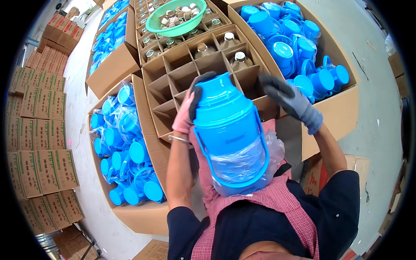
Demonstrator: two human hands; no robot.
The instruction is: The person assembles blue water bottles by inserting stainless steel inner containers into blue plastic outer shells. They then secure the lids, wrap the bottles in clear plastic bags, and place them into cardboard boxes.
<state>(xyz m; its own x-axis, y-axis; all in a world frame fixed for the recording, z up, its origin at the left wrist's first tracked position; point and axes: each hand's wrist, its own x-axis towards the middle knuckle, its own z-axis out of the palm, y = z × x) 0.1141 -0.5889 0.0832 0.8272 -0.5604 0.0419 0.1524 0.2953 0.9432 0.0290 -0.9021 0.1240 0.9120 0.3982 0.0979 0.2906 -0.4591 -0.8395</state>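
Note:
A blue plastic thermos jug (pixel 229 125) leans against my lap, with its spout end pointing away from me. Its long handle (pixel 267 156) loops around the lower body, and clear plastic film (pixel 238 162) is wrapped there. My left hand (pixel 190 104), in a pink and dark glove, grips the jug's neck on the left side. Off to the right, my right hand (pixel 292 102) is in a grey and black glove; it is blurred, apart from the jug, with fingers stretched out. Beyond the jug is a divided carton (pixel 180 80) holding glass bottle-shaped liners (pixel 240 63) in some compartments.
Cartons of blue thermos parts stand left (pixel 158 143) and right (pixel 342 102), with another carton (pixel 115 65) at far left. A green basin (pixel 173 31) of small pale caps rests on a divided carton behind. Stacked printed boxes (pixel 43 130) line the left side.

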